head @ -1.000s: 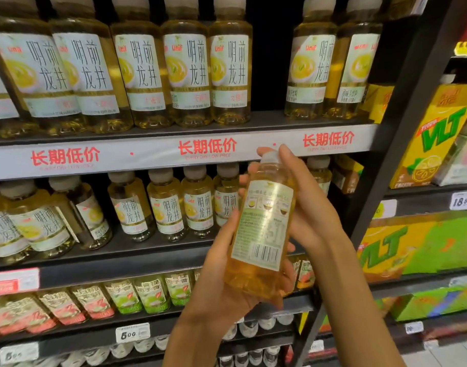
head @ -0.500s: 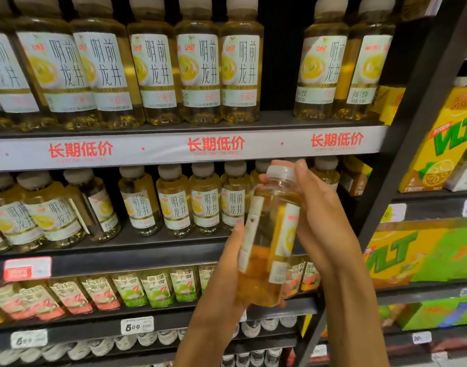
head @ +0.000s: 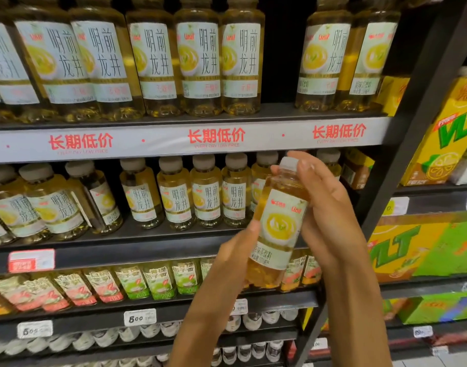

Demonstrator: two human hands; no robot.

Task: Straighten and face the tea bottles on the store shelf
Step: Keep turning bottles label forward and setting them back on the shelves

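From the head view I hold one clear plastic tea bottle (head: 277, 229) of amber liquid in front of the middle shelf (head: 147, 250), cap up, long axis near vertical and leaning right, its glossy paper label facing me. My right hand (head: 330, 215) has its fingers (head: 306, 165) curled round the neck; my left hand (head: 227, 263) grips the lower body. Two bottles (head: 346, 56) stand right of the upper shelf's gap.

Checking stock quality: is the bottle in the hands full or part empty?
Full: amber tea fills the held bottle up to the neck, just under its white cap.
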